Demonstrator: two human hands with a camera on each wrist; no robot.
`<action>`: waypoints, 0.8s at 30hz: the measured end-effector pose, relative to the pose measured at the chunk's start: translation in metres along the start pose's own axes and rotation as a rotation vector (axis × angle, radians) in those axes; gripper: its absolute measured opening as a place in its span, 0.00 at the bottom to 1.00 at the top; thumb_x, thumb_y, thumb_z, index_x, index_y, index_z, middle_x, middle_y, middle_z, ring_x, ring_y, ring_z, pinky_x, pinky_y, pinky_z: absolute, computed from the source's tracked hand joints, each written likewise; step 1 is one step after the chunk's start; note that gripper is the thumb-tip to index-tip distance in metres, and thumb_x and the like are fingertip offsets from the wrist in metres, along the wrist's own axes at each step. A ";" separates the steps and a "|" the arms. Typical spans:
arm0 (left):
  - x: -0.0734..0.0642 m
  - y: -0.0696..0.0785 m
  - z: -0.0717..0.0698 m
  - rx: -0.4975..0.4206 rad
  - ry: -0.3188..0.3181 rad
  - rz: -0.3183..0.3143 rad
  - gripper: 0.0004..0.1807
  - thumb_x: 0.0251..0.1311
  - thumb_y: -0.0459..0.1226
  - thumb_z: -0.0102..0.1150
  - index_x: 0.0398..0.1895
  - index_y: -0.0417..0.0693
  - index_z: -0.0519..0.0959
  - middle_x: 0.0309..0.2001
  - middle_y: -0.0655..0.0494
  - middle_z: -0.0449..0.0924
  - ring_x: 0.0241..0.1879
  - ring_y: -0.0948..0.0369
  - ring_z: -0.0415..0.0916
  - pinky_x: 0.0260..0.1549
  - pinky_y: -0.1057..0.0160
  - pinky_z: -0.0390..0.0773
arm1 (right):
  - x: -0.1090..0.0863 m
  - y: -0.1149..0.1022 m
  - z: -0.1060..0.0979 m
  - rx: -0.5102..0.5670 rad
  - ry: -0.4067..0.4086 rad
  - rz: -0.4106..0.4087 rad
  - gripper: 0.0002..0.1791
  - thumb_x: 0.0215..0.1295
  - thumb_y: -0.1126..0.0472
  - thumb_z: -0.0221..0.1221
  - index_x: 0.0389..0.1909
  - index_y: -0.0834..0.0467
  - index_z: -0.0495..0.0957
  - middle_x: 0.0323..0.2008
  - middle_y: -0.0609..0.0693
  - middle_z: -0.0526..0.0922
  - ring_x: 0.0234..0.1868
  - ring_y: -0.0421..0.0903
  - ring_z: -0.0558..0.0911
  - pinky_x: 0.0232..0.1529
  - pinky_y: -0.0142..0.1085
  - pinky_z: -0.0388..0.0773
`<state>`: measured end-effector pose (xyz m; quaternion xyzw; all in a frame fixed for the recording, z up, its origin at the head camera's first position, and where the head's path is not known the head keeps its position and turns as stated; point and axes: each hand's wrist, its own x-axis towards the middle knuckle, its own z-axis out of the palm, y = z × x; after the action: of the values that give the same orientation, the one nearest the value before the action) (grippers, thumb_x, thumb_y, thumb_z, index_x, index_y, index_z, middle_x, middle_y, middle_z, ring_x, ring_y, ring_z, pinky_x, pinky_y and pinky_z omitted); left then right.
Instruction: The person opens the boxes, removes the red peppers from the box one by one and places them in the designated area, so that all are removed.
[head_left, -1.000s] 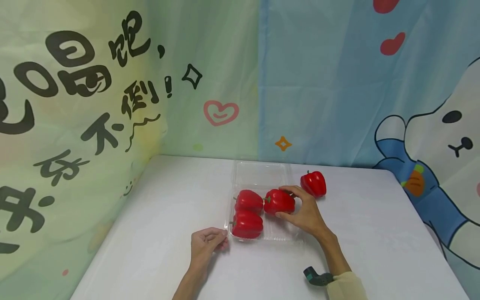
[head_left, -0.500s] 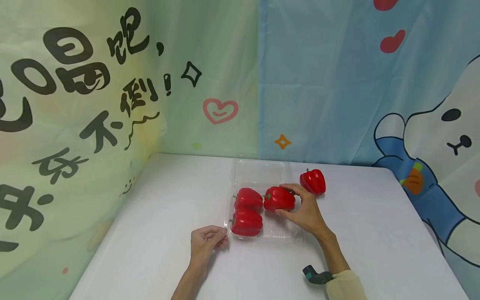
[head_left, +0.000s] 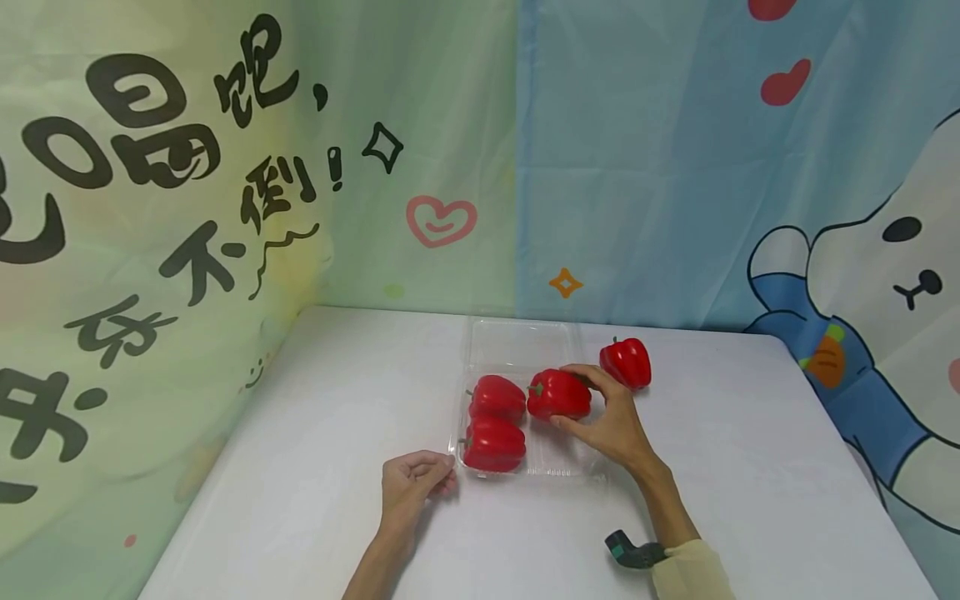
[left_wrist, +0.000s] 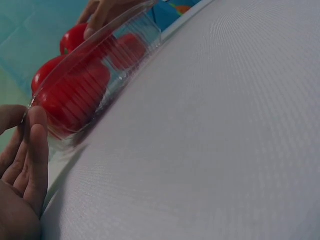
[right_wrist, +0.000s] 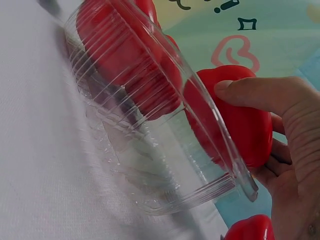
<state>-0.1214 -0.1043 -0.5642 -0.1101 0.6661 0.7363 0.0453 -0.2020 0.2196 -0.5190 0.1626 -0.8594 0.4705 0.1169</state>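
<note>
Below and right of centre, the right hand [head_left: 611, 421] grips a red pepper [head_left: 557, 394], likely light and slick, best held round its sides. The left hand [head_left: 414, 487] pinches the probably flimsy clear container [head_left: 558, 454].

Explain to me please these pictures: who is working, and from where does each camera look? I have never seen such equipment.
There is no robot; a person works bare-handed. The wide picture is taken from the head, looking forward and down; the other two are taken from each wrist. On the white table stands an open, clear plastic box with two red peppers inside. The left hand pinches its edge; the right hand holds a third pepper. A fourth pepper lies to the right.
</note>
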 end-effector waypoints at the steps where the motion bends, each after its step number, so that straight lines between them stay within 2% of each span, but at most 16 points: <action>1: 0.000 0.000 0.000 0.003 0.001 0.000 0.12 0.65 0.34 0.74 0.42 0.31 0.88 0.34 0.42 0.93 0.29 0.61 0.89 0.33 0.68 0.91 | 0.000 0.000 0.000 -0.005 0.003 -0.003 0.47 0.45 0.63 0.85 0.70 0.54 0.78 0.65 0.55 0.86 0.66 0.54 0.83 0.69 0.67 0.82; 4: 0.000 0.000 0.000 0.010 0.003 -0.005 0.11 0.65 0.34 0.74 0.42 0.31 0.88 0.34 0.42 0.93 0.29 0.61 0.89 0.33 0.68 0.91 | -0.001 0.000 0.000 -0.022 0.017 -0.010 0.47 0.45 0.63 0.85 0.70 0.54 0.78 0.65 0.54 0.86 0.65 0.51 0.84 0.68 0.65 0.83; 7: 0.000 -0.001 0.000 0.009 0.005 -0.009 0.11 0.65 0.34 0.74 0.42 0.31 0.88 0.34 0.43 0.93 0.29 0.62 0.89 0.33 0.68 0.91 | -0.002 0.000 0.001 -0.030 0.038 -0.010 0.47 0.45 0.63 0.85 0.70 0.54 0.78 0.64 0.52 0.87 0.64 0.44 0.83 0.69 0.58 0.85; 9: 0.000 -0.001 0.000 0.005 0.007 -0.009 0.11 0.65 0.34 0.74 0.42 0.31 0.88 0.34 0.43 0.93 0.29 0.62 0.89 0.33 0.68 0.90 | -0.002 0.001 0.001 -0.022 0.055 -0.012 0.47 0.45 0.64 0.85 0.70 0.54 0.78 0.64 0.52 0.86 0.63 0.37 0.81 0.69 0.44 0.85; 11: 0.000 -0.001 0.000 0.004 0.009 -0.006 0.12 0.65 0.34 0.74 0.42 0.30 0.88 0.34 0.42 0.93 0.28 0.62 0.89 0.33 0.68 0.90 | -0.003 0.001 0.001 -0.014 0.071 -0.013 0.47 0.45 0.64 0.85 0.70 0.54 0.78 0.64 0.52 0.86 0.62 0.32 0.79 0.67 0.31 0.81; 14: -0.001 -0.001 0.000 0.005 0.009 0.000 0.12 0.65 0.34 0.74 0.42 0.30 0.88 0.34 0.41 0.93 0.28 0.62 0.89 0.33 0.68 0.90 | -0.003 0.001 0.002 -0.001 0.097 -0.013 0.47 0.44 0.64 0.85 0.70 0.54 0.79 0.64 0.52 0.86 0.62 0.29 0.77 0.64 0.20 0.74; 24: 0.000 -0.001 0.000 0.007 0.009 0.003 0.11 0.65 0.33 0.74 0.42 0.30 0.88 0.34 0.42 0.93 0.28 0.62 0.89 0.33 0.68 0.91 | -0.003 0.001 0.002 0.006 0.163 0.000 0.47 0.44 0.64 0.85 0.70 0.53 0.79 0.66 0.51 0.85 0.63 0.32 0.77 0.62 0.23 0.79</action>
<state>-0.1215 -0.1040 -0.5650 -0.1119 0.6692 0.7334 0.0416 -0.1999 0.2192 -0.5219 0.1239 -0.8456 0.4847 0.1862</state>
